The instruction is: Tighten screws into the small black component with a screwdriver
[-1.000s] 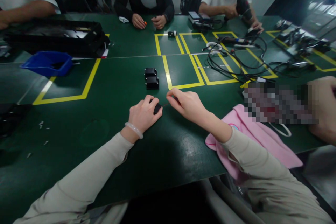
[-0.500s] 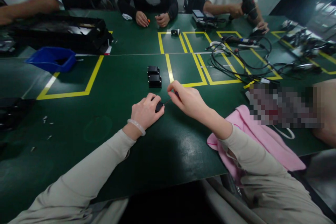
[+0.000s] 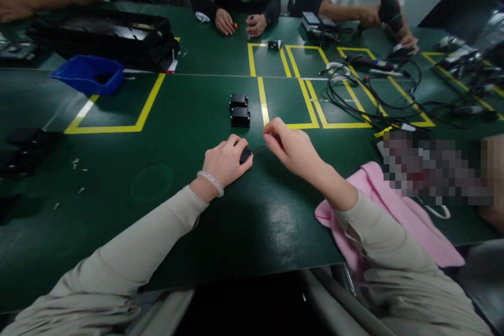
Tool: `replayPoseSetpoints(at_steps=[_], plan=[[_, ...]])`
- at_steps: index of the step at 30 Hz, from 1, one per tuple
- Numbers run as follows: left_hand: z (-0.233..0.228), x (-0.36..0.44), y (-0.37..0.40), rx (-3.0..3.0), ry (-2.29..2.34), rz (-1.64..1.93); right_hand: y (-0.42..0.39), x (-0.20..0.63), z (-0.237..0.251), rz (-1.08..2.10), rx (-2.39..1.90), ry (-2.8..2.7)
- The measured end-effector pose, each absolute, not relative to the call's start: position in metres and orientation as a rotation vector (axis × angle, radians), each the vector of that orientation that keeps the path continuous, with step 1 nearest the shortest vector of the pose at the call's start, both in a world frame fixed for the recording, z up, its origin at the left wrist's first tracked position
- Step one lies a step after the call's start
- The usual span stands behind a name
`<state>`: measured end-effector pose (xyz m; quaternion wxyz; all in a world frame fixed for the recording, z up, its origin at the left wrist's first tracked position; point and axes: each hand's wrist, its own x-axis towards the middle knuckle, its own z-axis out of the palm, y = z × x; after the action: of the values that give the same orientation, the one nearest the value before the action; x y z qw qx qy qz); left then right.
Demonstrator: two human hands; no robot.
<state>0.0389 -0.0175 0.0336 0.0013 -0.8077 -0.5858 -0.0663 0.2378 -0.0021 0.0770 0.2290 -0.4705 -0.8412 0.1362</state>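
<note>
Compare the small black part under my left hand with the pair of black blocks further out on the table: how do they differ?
The small black part is gripped by the left hand, mostly covered, with a thin tool from the right hand touching it. The pair of black blocks sits untouched beside a yellow tape line. The blocks look larger and boxy; the part shows only a rounded end. Both are black and lie on the green table.

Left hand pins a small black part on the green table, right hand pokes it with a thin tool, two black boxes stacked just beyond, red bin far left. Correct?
One thing is off: the bin at far left is blue, not red, as the head view shows. The rest holds: the left hand pins the small black part on the green table, the right hand holds the thin tool to it, and the two black boxes sit just beyond.
</note>
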Motion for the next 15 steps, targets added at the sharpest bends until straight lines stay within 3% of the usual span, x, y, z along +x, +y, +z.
replayPoseSetpoints(at_steps=[15], plan=[[0.0332,0.0384,-0.0182,-2.529,-1.852,-0.202,-0.0031,0.2373,0.0755,0.397,-1.252,-2.299]])
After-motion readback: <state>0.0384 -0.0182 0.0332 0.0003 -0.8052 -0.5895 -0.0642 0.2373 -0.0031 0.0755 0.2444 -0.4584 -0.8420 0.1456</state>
